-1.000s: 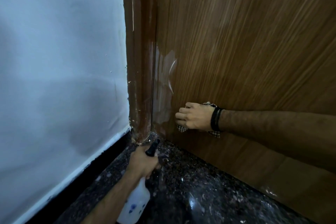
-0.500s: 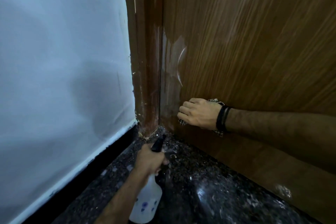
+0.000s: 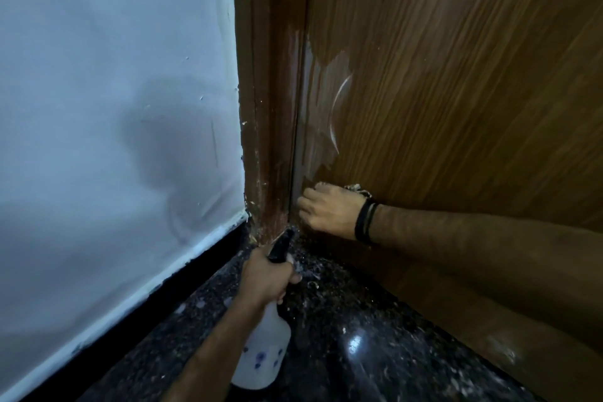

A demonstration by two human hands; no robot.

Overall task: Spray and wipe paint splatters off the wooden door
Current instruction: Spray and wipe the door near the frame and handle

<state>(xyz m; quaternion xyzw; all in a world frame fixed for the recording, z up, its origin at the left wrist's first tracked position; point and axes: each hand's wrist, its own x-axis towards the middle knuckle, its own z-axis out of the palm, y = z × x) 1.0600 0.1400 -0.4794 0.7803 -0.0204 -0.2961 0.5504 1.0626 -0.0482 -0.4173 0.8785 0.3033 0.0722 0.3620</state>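
The wooden door point(image 3: 456, 75) fills the right side, with a whitish wet smear point(image 3: 321, 114) near its left edge. My right hand point(image 3: 329, 209) presses a checked cloth point(image 3: 357, 189) against the door low down beside the frame; only a corner of the cloth shows behind the wrist. Lower down, my left hand point(image 3: 267, 274) grips the neck of a white spray bottle point(image 3: 264, 352) with a black nozzle point(image 3: 280, 246) that points at the foot of the frame.
A dark brown door frame point(image 3: 270, 108) with paint specks separates the door from a white wall point(image 3: 114, 108). A black skirting point(image 3: 156, 297) runs along the wall. The floor is dark speckled granite point(image 3: 375, 336) with debris near the corner.
My right hand slid the cloth left and down along the door toward the frame. The left hand keeps its hold on the bottle and has shifted slightly.
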